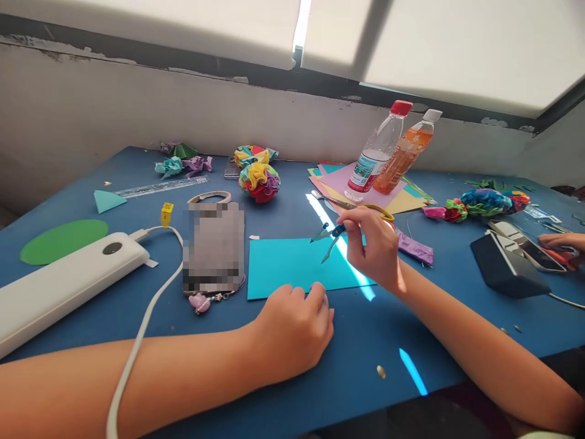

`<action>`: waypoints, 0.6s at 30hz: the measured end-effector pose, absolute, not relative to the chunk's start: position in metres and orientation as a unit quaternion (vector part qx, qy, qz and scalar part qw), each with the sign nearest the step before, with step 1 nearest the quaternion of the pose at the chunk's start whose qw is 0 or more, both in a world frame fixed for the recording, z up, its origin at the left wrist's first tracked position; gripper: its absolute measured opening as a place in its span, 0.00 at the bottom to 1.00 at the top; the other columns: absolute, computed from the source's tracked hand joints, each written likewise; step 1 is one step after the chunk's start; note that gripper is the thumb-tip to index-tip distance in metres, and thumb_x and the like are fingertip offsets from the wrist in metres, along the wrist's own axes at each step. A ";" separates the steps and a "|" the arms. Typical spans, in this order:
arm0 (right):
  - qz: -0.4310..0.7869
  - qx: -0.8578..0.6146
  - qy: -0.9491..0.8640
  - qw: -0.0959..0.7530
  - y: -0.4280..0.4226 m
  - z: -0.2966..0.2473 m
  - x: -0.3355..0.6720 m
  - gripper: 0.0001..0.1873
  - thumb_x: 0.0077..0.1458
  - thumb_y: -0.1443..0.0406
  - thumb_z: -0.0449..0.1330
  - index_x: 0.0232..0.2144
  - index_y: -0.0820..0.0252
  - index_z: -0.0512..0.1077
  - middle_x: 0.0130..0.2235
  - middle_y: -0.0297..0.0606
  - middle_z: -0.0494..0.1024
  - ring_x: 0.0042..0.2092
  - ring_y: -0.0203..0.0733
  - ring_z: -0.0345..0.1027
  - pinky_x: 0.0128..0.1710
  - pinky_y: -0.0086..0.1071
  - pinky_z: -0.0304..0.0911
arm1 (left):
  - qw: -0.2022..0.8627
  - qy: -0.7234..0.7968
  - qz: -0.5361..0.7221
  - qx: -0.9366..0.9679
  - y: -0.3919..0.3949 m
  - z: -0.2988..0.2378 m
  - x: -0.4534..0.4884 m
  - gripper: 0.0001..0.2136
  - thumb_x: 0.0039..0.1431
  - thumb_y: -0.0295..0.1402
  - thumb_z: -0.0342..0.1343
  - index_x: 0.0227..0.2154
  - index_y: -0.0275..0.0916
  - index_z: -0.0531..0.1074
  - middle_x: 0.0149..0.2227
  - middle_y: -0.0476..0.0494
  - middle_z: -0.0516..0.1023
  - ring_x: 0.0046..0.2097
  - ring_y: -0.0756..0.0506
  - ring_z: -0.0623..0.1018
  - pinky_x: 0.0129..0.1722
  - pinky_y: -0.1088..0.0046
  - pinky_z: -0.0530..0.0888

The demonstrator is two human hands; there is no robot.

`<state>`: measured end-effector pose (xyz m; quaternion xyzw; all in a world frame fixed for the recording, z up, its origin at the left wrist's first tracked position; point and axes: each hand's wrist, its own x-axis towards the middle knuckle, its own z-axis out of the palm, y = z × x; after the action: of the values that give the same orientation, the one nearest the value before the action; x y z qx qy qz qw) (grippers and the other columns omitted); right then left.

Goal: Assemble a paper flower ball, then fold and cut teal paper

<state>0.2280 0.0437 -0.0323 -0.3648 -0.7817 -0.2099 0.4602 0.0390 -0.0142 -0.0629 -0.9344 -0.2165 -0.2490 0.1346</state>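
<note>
A drawing compass (333, 236) is pinched by its top in my right hand (371, 247), its legs spread and pointing down to the left over a bright blue sheet of paper (278, 262). I cannot tell whether its tips touch the paper. My left hand (297, 326) rests curled at the near edge of that sheet; whatever is inside its fingers, if anything, is hidden. Just behind my right hand lies a pair of scissors (386, 213) with yellow handles. A purple crumpled strip (415, 249) sits to the right of the hand.
Left of the sheet lie a blurred-out phone (214, 247), a white power bank (73, 286) with a cable crossing my left forearm, and a green paper oval (64, 241). Paper balls (259, 182), two bottles (372, 155) and a black stand (507, 262) are farther off. Another person's hand (564, 241) is at right.
</note>
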 end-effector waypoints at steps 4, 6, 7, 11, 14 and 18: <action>-0.218 -0.366 -0.780 0.459 0.044 -0.034 0.230 0.06 0.62 0.70 0.50 0.36 0.55 0.65 0.31 0.34 0.75 0.32 0.37 0.69 0.34 0.31 0.64 | 0.127 -0.227 -0.237 -0.936 -0.015 -0.060 0.040 0.13 0.62 0.28 0.45 0.30 0.32 0.74 0.26 0.42 0.73 0.22 0.47 0.71 0.17 0.68 0.61; -0.223 -0.366 -0.780 0.456 0.043 -0.033 0.231 0.06 0.62 0.69 0.50 0.36 0.54 0.65 0.31 0.34 0.75 0.31 0.37 0.69 0.34 0.31 0.65 | 0.131 -0.222 -0.233 -0.938 -0.014 -0.060 0.041 0.12 0.62 0.28 0.44 0.31 0.31 0.73 0.27 0.42 0.73 0.22 0.47 0.71 0.18 0.68 0.62; -0.226 -0.363 -0.783 0.452 0.043 -0.033 0.231 0.06 0.62 0.69 0.49 0.36 0.54 0.65 0.30 0.34 0.75 0.31 0.37 0.69 0.34 0.31 0.65 | 0.133 -0.221 -0.234 -0.938 -0.014 -0.061 0.041 0.12 0.63 0.28 0.44 0.31 0.31 0.73 0.27 0.41 0.73 0.22 0.47 0.71 0.18 0.69 0.62; -0.232 -0.341 -0.800 0.436 0.043 -0.032 0.231 0.07 0.61 0.70 0.50 0.37 0.55 0.65 0.29 0.35 0.74 0.31 0.38 0.69 0.33 0.32 0.64 | 0.136 -0.216 -0.244 -0.936 -0.013 -0.062 0.041 0.13 0.63 0.28 0.44 0.29 0.31 0.73 0.28 0.40 0.74 0.23 0.48 0.71 0.19 0.69 0.63; -0.224 -0.337 -0.806 0.433 0.044 -0.031 0.231 0.07 0.61 0.70 0.50 0.37 0.55 0.66 0.29 0.35 0.73 0.31 0.38 0.68 0.32 0.32 0.64 | 0.142 -0.215 -0.253 -0.933 -0.015 -0.062 0.042 0.14 0.62 0.28 0.45 0.25 0.33 0.73 0.25 0.42 0.73 0.22 0.47 0.71 0.18 0.69 0.62; -0.203 -0.339 -0.806 0.441 0.045 -0.031 0.231 0.07 0.62 0.70 0.50 0.37 0.56 0.66 0.30 0.35 0.74 0.32 0.37 0.69 0.34 0.31 0.66 | 0.190 -0.249 -0.267 -0.911 -0.020 -0.060 0.044 0.14 0.61 0.29 0.48 0.21 0.34 0.72 0.20 0.44 0.70 0.20 0.47 0.69 0.17 0.69 0.60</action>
<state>0.2314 0.0448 -0.0315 -0.3395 -0.8056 -0.2032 0.4409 0.0437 -0.0196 -0.0598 -0.9114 -0.2491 -0.2669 0.1901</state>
